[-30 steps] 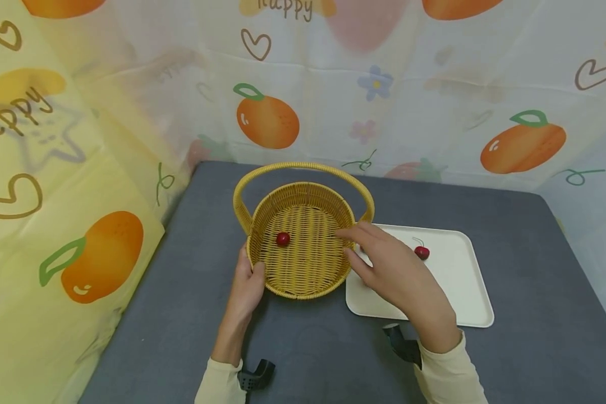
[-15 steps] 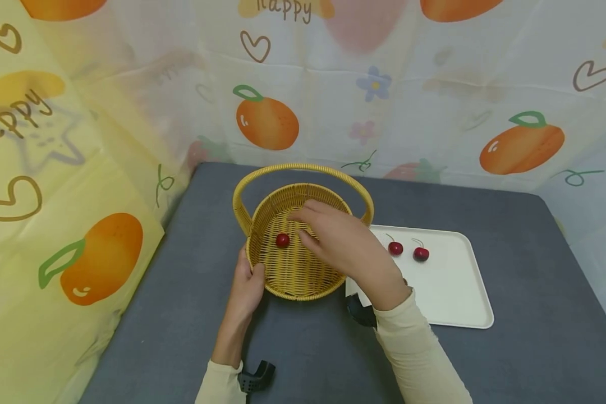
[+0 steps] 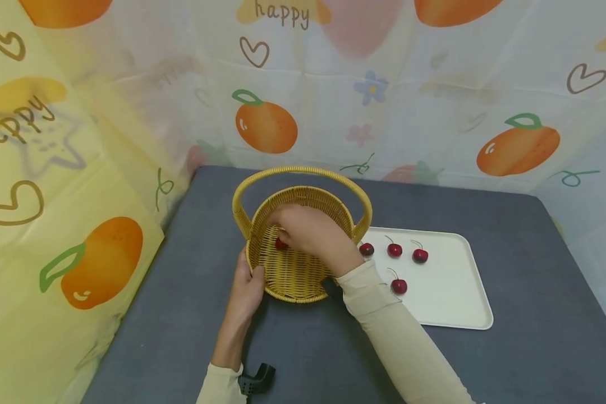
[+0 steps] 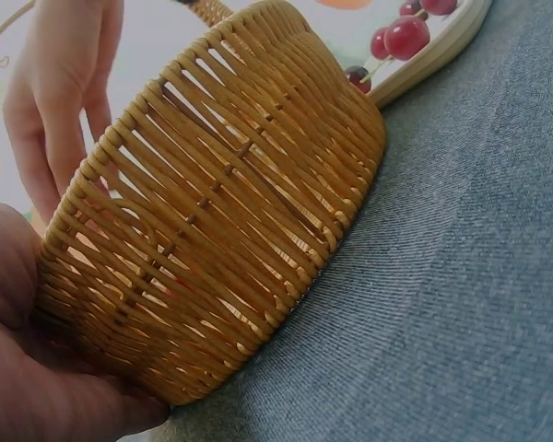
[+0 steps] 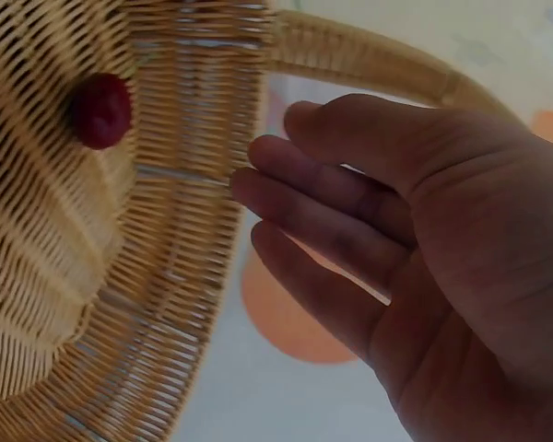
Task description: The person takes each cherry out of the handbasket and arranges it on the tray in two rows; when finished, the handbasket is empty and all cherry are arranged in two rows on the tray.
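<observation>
The right hand (image 3: 310, 233) reaches down inside the round yellow wicker basket with an arched handle (image 3: 303, 278), fingers loosely extended and holding nothing; the wrist view shows them just short of the small dark red cherry (image 5: 101, 110) lying on the woven floor at about nine o'clock. The left hand (image 3: 247, 289) clasps the basket's outer wall at about seven o'clock, thumb over the rim, steadying it on the grey cloth-covered table (image 3: 510, 224). At three o'clock of the basket sits a white rectangular plastic tray (image 3: 459, 303) with four more cherries (image 3: 399, 286) spread on it. The step in hand looks like the reach for the basket's cherry. The next move calls for closing thumb and fingertips gently on the fruit.
</observation>
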The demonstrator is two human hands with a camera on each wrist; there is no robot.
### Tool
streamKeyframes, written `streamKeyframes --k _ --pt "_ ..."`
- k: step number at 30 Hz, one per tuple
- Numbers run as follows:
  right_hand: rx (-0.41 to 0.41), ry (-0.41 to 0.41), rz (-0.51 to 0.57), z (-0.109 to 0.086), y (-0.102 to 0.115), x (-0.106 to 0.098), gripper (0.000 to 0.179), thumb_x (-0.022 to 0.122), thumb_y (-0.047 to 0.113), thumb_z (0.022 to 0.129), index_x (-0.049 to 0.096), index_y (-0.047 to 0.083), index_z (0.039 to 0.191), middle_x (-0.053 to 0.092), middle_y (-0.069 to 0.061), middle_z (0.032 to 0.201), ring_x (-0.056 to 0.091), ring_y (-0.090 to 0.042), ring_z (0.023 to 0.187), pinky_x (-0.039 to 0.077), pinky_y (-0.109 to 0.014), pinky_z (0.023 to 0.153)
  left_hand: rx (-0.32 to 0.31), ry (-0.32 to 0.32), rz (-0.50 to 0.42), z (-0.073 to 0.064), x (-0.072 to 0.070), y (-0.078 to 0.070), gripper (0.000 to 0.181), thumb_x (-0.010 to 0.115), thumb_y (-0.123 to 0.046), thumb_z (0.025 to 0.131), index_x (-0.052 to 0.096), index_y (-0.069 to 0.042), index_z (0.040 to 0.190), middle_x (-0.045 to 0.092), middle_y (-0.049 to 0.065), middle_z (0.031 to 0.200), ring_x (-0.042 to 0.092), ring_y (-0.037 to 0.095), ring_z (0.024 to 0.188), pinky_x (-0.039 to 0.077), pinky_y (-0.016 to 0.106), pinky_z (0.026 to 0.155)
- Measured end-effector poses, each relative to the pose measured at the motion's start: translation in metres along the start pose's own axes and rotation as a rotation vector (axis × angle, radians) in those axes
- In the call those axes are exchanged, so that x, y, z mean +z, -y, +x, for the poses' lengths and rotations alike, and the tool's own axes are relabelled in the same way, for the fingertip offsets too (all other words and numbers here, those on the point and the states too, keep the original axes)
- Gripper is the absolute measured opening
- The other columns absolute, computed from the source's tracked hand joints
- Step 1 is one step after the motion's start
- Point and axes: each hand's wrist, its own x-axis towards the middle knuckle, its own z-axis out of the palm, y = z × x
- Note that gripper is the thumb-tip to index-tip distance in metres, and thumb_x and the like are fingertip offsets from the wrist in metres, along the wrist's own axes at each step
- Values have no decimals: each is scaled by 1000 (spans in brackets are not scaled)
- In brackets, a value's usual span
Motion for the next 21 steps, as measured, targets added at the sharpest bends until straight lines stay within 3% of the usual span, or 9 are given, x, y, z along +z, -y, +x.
streamKeyframes --k 6,13,21 --pt "44 102 20 15 -5 15 20 74 10 99 82 19 116 75 3 117 68 -15 107 55 -33 93 10 5 -18 -1 0 0 67 35 3 108 12 -13 169 23 14 171 28 30 155 25 53 124" --pt "49 192 -21 26 -9 23 9 74 14 100 82 15 96 68 3 87 56 -15 78 48 -31 71 2 -18 -6 0 0 1 66 35 3 108 14 -10 169 25 15 170 29 31 155 26 53 124" --pt "46 222 -54 32 -12 29 9 77 15 99 84 17 95 72 4 88 61 -14 79 52 -31 74 -5 -12 4 0 0 2 67 35 3 107 15 -11 169 24 14 171 28 30 155 26 53 124"
